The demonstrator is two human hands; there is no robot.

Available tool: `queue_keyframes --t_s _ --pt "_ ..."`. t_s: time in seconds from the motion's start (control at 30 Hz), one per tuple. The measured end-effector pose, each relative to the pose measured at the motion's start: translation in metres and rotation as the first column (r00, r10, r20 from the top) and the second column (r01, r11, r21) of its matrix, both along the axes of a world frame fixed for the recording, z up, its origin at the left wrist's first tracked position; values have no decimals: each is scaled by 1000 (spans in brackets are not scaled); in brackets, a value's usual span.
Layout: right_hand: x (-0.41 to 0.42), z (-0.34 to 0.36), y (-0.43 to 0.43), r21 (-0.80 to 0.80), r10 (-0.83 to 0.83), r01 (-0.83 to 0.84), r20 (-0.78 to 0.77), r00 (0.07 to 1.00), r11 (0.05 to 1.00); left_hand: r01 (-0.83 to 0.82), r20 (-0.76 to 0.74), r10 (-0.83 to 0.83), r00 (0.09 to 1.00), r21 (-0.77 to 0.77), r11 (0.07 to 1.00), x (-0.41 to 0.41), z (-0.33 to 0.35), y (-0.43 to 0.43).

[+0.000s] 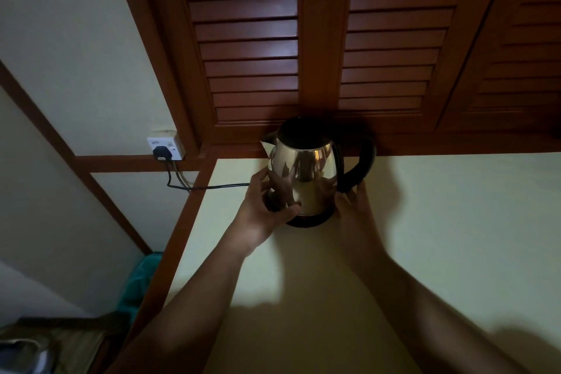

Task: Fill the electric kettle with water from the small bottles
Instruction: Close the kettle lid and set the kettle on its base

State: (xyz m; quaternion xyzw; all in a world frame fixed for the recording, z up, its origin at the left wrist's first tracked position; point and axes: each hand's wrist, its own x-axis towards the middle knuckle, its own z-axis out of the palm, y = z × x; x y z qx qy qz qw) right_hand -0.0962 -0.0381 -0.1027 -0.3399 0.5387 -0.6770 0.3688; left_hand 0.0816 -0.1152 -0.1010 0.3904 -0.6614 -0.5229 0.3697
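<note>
Electric kettle (303,173): upright on counter (425,222), against louvred doors (252,55).
Left hand (267,206): curled round lower steel wall.
Right hand (355,206): at handle foot; gripping or merely touching, cannot tell.
Polished steel: rigid, likely slippery, probably light while unfilled.
Best taken by black handle (364,161).

Dim light here, with soft shadows lying across everything. Dark red-brown louvred doors (249,39) fill the view from eleven round to two o'clock, their slats running across. Below them a pale cream table (440,237) spreads from the centre out to four o'clock, edged on its left by a wooden frame (185,231). At nine o'clock a white wall socket (167,143) carries a black plug (162,152), set on the pale wall (76,39). Down at seven o'clock, something teal (138,279) and crumpled lies just beside the frame.
</note>
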Motion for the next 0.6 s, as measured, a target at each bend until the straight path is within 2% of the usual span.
queue_keyframes --t_s 0.2,0.6 --pt "-2 -1 -5 42 4 -3 -10 1000 999 -28 2 28 1000 6 1000 -2 -2 -1" --pt "-5 10 -3 27 83 -84 52 995 996 -41 -19 41 999 -17 999 -3 -1 1"
